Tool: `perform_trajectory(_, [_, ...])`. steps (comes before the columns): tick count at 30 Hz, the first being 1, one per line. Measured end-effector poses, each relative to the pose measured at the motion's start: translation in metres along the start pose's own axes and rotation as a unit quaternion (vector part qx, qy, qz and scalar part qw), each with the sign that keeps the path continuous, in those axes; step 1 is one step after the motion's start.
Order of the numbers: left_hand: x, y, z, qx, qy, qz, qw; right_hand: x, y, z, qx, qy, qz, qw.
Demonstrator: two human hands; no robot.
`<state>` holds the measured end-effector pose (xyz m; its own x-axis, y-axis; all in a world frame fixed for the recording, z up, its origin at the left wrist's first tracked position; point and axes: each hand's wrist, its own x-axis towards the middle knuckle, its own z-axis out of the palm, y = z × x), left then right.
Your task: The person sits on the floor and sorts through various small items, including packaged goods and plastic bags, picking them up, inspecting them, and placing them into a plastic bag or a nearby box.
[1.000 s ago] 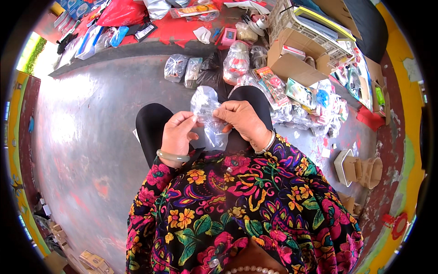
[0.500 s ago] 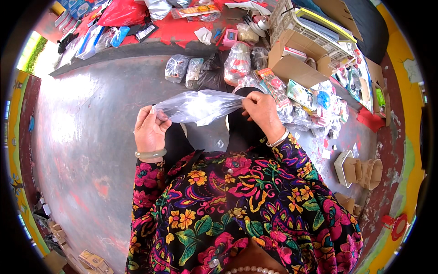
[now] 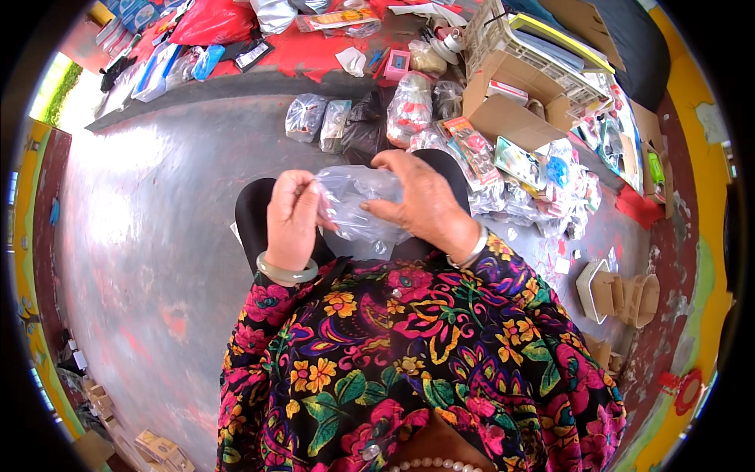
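Note:
In front of my knees, a clear plastic bag (image 3: 358, 206) is bunched between my two hands. My left hand (image 3: 291, 219) is closed on its left side, thumb and fingers pinching the film. At the bag's right side, my right hand (image 3: 429, 206) has its thumb and forefinger spread apart, touching the film. The palm side of the right hand and some of its fingers are hidden. What the bag contains, if anything, cannot be made out.
Beyond my right knee lies a pile of plastic-wrapped goods (image 3: 543, 185). An open cardboard box (image 3: 515, 110) and a cream plastic crate (image 3: 491, 35) stand behind it. A raised red ledge (image 3: 303, 67) holds more packages. Small cartons (image 3: 637, 299) stand at the right.
My hands have come closer together, and the bag, stretched between them before, is now bunched. My right hand's thumb and forefinger have spread. My left knee shows farther left.

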<state>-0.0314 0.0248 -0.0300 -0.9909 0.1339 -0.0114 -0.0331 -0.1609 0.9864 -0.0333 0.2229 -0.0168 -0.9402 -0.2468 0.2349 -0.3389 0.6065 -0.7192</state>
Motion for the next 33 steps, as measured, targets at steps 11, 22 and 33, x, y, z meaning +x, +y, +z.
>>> perform_trajectory(11, [0.009,-0.009,-0.004,0.495,0.054,0.146,0.855,0.004,0.022,-0.006,0.000,0.102,-0.029,0.994])
perform_trajectory(22, [0.017,-0.028,-0.045,0.388,0.006,0.019,0.922,0.000,0.052,-0.024,0.066,0.124,0.083,0.987])
perform_trajectory(33, [0.006,-0.013,-0.053,0.101,0.070,-0.182,0.976,-0.003,0.044,-0.026,0.199,0.092,0.105,0.970])
